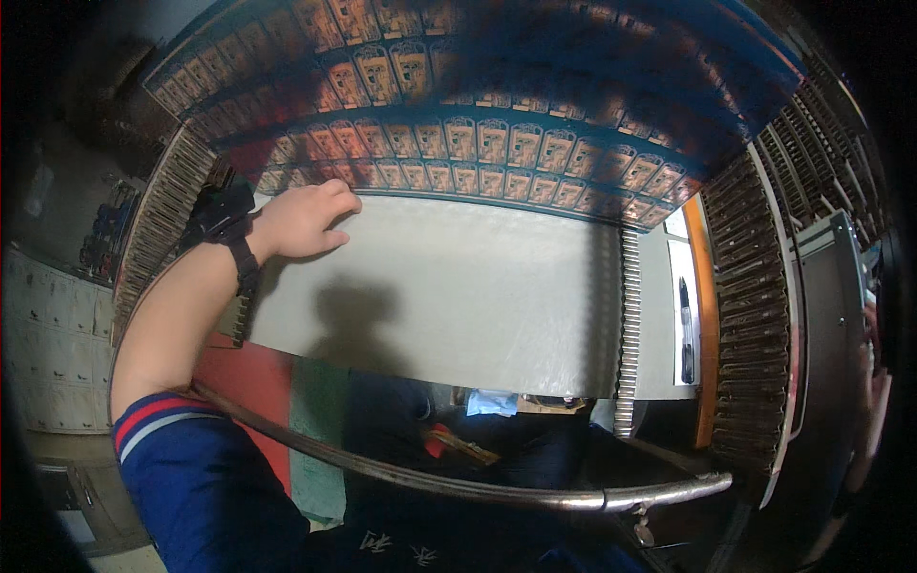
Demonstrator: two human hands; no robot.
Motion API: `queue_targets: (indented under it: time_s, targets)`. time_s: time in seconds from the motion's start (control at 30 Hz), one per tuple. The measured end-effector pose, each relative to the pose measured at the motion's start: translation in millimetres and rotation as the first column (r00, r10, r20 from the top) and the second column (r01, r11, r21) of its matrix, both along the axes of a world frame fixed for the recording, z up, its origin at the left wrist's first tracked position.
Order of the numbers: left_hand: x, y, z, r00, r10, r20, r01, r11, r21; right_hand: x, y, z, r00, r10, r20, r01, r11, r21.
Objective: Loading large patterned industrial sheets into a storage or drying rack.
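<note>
My left hand (310, 220) reaches over a pale flat board (478, 296), its fingers slightly bent and the thumb apart. Its fingertips are close to the lower edge of a large dark blue panel (521, 143) covered with rows of copper-coloured, circuit-like rectangles; whether they touch it I cannot tell. Nothing shows in this hand. A black device on a strap (224, 215) is around the wrist. My right hand is not to be made out; at the far right rim is a blurred, skin-coloured shape (874, 382) that I cannot identify.
Slotted racks stand at the left (158, 224) and right (750, 286). A metal bar (458, 485) crosses the near side. A spring-like ribbed strip (629, 315) runs along the board's right edge. Beyond it lies a black pen (686, 329) on white paper, beside an orange strip (708, 315).
</note>
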State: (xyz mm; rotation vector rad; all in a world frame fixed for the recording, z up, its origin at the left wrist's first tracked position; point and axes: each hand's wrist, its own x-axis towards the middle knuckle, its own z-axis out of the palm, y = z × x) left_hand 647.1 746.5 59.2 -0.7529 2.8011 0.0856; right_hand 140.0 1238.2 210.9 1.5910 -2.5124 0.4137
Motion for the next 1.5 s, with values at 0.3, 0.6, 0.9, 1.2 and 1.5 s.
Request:
queue_targets:
  time_s: [0.3, 0.6, 0.9, 1.2, 1.5]
  targets:
    - [-4, 0, -5, 0.999, -0.011, -0.036, 0.011, 1.000, 0.001, -20, 23, -23, 0.970, -0.046, -0.238, 0.088, 0.981, 0.171]
    - [-6, -1, 7, 0.999, 0.021, 0.028, -0.022, 1.000, 0.022, -2, 19, -18, 0.977, -0.065, -0.204, 0.101, 0.980, 0.173]
    - [-8, -14, 24, 0.993, -0.052, 0.107, 0.028, 0.976, 0.216, 10, 12, -7, 0.990, -0.017, -0.142, 0.043, 0.983, 0.180]
    - [-17, 9, 78, 0.999, 0.008, -0.049, -0.004, 0.996, 0.087, 5, -5, -8, 0.988, 0.130, -0.080, -0.131, 0.991, -0.014]
    - [-24, 47, 136, 0.956, 0.007, -0.294, -0.058, 0.984, -0.166, 20, 13, -2, 0.996, -0.039, -0.081, 0.041, 0.999, 0.023]
